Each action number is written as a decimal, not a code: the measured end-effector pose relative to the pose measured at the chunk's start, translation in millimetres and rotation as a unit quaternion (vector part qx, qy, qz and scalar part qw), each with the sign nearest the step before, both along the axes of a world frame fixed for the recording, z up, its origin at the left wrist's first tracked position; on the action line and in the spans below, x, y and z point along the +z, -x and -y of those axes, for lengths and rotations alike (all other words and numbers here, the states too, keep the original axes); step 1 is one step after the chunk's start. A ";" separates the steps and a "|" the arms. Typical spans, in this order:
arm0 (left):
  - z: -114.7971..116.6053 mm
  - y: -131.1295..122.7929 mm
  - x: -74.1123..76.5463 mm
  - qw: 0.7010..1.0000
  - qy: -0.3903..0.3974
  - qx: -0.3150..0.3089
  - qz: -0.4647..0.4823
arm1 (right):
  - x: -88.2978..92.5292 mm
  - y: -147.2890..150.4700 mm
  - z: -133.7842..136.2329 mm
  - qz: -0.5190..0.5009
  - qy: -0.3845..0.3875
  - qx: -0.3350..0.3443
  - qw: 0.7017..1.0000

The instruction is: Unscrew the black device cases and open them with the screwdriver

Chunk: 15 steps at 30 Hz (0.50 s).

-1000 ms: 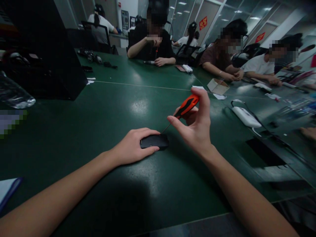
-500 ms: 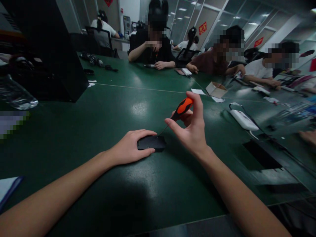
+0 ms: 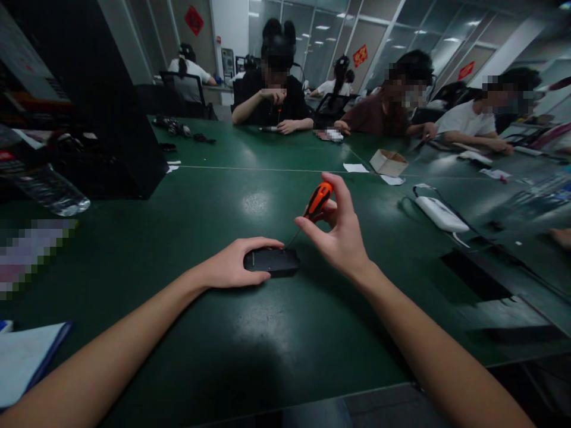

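Note:
A small black rectangular box (image 3: 279, 261) lies flat on the green table (image 3: 178, 238). My left hand (image 3: 232, 263) grips its left end, thumb along the near side and fingers along the far side. In my right hand (image 3: 341, 232) is a screwdriver (image 3: 318, 201) with an orange and black handle, held between thumb and fingers. Its thin shaft slants down to the left, and the tip meets the box near its far edge. Whether the tip sits in a screw is too small to tell.
A white power strip (image 3: 441, 214) with a cable lies to the right, beyond it a small cardboard box (image 3: 389, 162). Left are a black cabinet (image 3: 129, 119), a plastic bottle (image 3: 53, 181) and a notebook (image 3: 31, 356). Several people sit across the table.
The screwdriver's handle has tipped a little left and is more upright, with my right hand shifted left. My left thumb has slid back slightly along the box. The view has tilted slightly.

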<state>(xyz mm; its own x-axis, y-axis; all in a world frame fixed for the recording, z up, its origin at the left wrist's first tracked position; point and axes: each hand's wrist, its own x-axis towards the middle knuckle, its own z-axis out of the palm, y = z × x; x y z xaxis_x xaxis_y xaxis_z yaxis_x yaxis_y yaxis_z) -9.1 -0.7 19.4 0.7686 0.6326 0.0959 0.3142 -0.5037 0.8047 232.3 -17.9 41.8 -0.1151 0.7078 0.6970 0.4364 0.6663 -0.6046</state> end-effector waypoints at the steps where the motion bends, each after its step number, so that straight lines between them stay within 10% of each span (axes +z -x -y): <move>1: -1.4 0.7 1.3 1.000 0.013 0.001 -0.008 | 0.0 0.2 0.4 -0.004 0.006 0.014 1.000; 15: -1.9 0.4 -0.2 0.999 -0.004 0.027 -0.041 | -1.8 6.2 2.1 -0.008 -0.016 0.051 0.999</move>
<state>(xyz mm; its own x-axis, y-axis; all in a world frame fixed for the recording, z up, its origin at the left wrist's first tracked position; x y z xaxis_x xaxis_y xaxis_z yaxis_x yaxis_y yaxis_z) -9.4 1.2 19.1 0.7388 0.6728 0.0394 0.4059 -0.4909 0.7709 226.1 -20.0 40.0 -0.1738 0.6706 0.7212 0.3555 0.7256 -0.5891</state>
